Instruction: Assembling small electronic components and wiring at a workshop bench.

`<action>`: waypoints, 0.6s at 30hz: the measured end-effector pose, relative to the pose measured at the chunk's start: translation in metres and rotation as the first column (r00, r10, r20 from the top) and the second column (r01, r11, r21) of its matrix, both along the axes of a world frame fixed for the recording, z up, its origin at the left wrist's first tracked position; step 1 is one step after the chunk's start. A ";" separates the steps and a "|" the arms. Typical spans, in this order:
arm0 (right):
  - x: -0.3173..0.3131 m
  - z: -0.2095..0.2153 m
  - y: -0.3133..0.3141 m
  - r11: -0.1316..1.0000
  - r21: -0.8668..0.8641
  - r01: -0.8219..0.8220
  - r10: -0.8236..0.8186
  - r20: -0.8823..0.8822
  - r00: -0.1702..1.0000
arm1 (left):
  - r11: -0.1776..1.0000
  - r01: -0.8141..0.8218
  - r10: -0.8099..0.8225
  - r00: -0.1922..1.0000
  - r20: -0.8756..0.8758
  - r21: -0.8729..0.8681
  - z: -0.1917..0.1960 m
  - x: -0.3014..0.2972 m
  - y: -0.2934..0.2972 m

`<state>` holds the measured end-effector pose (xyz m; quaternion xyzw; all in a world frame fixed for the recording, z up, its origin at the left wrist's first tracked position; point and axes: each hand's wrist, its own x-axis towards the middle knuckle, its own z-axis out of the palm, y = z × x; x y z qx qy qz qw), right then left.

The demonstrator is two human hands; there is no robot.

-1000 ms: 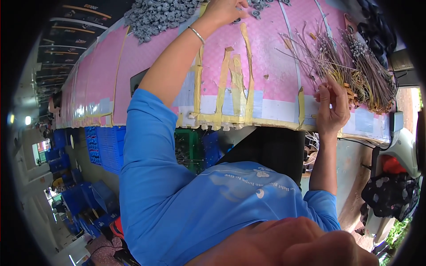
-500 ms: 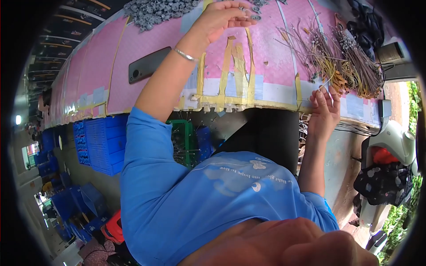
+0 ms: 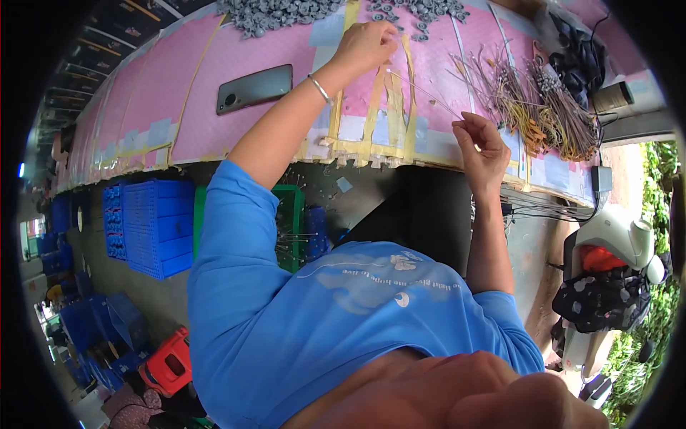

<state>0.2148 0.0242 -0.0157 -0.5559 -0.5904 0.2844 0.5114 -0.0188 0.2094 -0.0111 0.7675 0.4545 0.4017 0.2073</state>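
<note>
My right hand (image 3: 484, 154) pinches one end of a thin pale wire (image 3: 427, 94) between thumb and forefinger. The wire slants up and left above the table, and its small white tip (image 3: 389, 71) ends just below my left hand (image 3: 368, 47). Fingers of the left hand are curled together; what they hold, if anything, is hidden. Beyond that hand lie small grey moulded parts (image 3: 429, 8), some loose and some heaped. A bundle of similar wires (image 3: 511, 100) with yellow and brown ends lies to the right of my right hand.
A larger heap of grey parts (image 3: 275, 14) sits at the far left. A phone (image 3: 254, 89) lies on the pink table covering (image 3: 204, 107). Below the ragged, taped edge stand blue crates (image 3: 161, 229) and a green crate (image 3: 289, 196). Cables (image 3: 554, 207) hang at the right.
My left hand has drawn back from the grey parts, and its fingers have curled in. My right hand has moved left from the wire bundle, bringing one wire along.
</note>
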 end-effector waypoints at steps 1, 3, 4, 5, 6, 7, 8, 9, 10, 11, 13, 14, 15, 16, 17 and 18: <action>0.001 -0.001 0.002 1.000 0.009 0.001 -0.001 0.002 1.000 | 0.991 -0.058 0.077 0.985 -0.156 0.122 0.002 0.005 0.012; 0.004 -0.006 0.003 0.993 0.093 0.065 -0.061 -0.046 0.997 | 0.962 -0.093 0.169 0.940 -0.296 0.255 0.007 0.020 0.038; 0.005 -0.011 0.004 0.991 0.093 0.092 -0.086 -0.063 0.994 | 0.967 -0.065 0.139 0.945 -0.296 0.248 0.009 0.029 0.054; 0.008 -0.018 0.004 0.990 0.097 0.101 -0.095 -0.061 0.994 | 0.971 -0.030 0.102 0.950 -0.297 0.239 0.018 0.043 0.063; 0.011 -0.026 0.005 0.989 0.064 0.136 -0.128 -0.116 0.985 | 0.982 0.023 0.059 0.906 -0.420 0.187 0.028 0.058 0.072; 0.011 -0.031 0.007 0.988 0.029 0.150 -0.142 -0.178 0.974 | 0.981 0.014 0.070 0.902 -0.425 0.191 0.023 0.064 0.083; 0.011 -0.030 0.005 0.989 0.020 0.146 -0.139 -0.191 0.972 | 0.955 0.021 0.122 0.881 -0.458 0.295 0.012 0.073 0.095; 0.013 -0.029 0.007 0.989 0.026 0.144 -0.137 -0.195 0.971 | 0.917 0.033 0.178 0.857 -0.483 0.397 0.004 0.081 0.108; 0.014 -0.031 0.006 0.992 0.030 0.127 -0.117 -0.214 0.970 | 0.909 0.090 0.167 0.814 -0.556 0.407 -0.003 0.087 0.120; 0.014 -0.031 0.006 0.994 0.037 0.107 -0.096 -0.232 0.968 | 0.908 0.093 0.169 0.810 -0.561 0.408 -0.009 0.089 0.130; 0.014 -0.032 0.008 0.995 0.045 0.091 -0.076 -0.260 0.963 | 0.890 0.155 0.146 0.793 -0.592 0.428 -0.018 0.095 0.139; 0.015 -0.030 0.008 0.997 0.024 0.070 -0.062 -0.242 0.968 | 0.894 0.165 0.135 0.788 -0.601 0.417 -0.020 0.097 0.139; 0.014 -0.028 0.008 0.999 0.006 0.045 -0.043 -0.223 0.974 | 0.907 0.129 0.133 0.816 -0.562 0.401 -0.020 0.094 0.140; 0.014 -0.028 0.005 0.999 -0.004 0.043 -0.042 -0.228 0.973 | 0.920 0.087 0.136 0.844 -0.519 0.383 -0.016 0.090 0.131; 0.015 -0.027 0.005 0.998 -0.002 0.059 -0.058 -0.249 0.967 | 0.921 0.095 0.126 0.843 -0.522 0.377 -0.010 0.091 0.124; 0.016 -0.028 0.004 0.997 0.001 0.072 -0.070 -0.270 0.960 | 0.912 0.088 0.107 0.891 -0.442 0.400 -0.004 0.090 0.114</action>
